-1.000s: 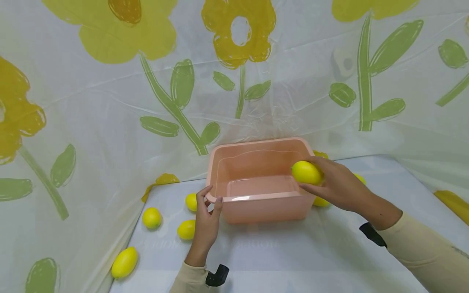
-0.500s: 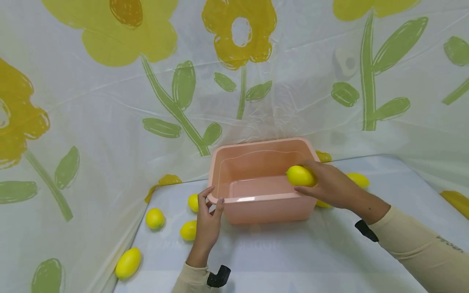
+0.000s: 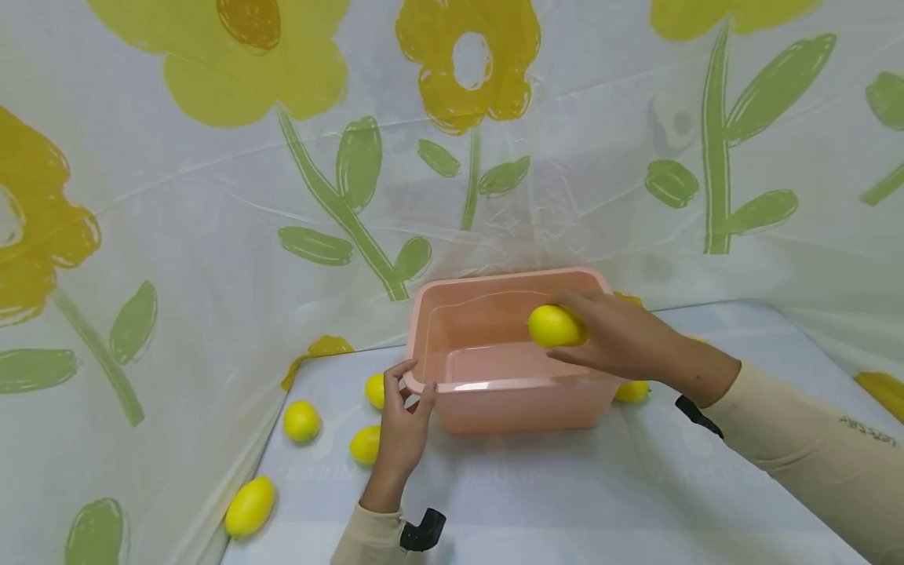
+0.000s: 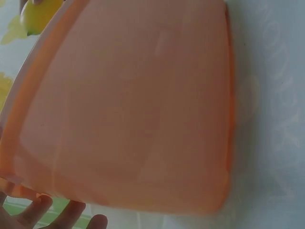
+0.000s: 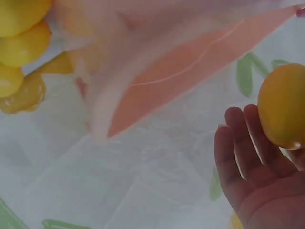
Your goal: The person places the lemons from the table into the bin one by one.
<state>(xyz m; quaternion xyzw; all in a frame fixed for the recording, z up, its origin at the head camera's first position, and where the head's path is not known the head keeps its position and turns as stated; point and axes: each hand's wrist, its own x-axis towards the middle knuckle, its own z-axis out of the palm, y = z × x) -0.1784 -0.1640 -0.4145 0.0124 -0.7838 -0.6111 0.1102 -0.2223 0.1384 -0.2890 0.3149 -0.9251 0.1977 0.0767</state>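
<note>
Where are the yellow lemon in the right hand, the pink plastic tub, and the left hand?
yellow lemon [image 3: 555, 326], head view, middle of its skin.
pink plastic tub [image 3: 519, 406], head view, near outer wall.
left hand [image 3: 402, 428], head view, back of hand.

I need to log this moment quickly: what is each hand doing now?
Left hand: pinches the pink tub rim.
Right hand: holds a lemon over the tub.
</note>
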